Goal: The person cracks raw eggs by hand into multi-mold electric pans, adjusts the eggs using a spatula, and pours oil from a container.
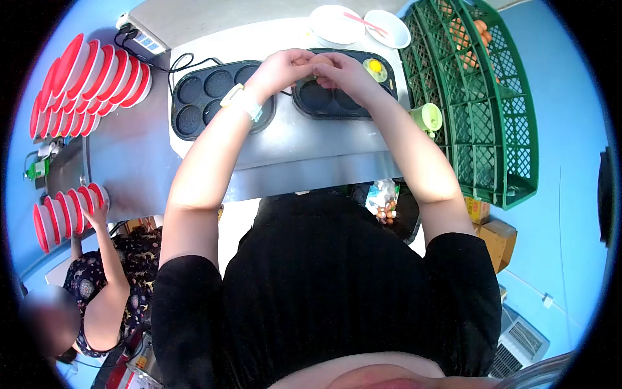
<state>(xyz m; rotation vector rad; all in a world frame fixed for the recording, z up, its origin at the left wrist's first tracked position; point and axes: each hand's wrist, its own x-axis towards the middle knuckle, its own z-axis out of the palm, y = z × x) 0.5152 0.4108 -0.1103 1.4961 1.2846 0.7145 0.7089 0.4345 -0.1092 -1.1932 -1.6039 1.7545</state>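
Note:
My left hand and my right hand meet over a dark multi-cup egg pan. Between their fingertips is a brown egg, mostly covered by the fingers; whether its shell is cracked cannot be made out. A raw egg with a bright yolk lies in the pan's upper right cup. Left of it sits a second dark pan whose visible cups hold nothing, partly behind my left wrist. That wrist wears a watch-like band.
Green crates with eggs stand at the right, near a light green cup. White bowls sit at the back. Red-rimmed bowls are stacked left; a co-worker's hand touches another stack. Eggshells lie in a bin below.

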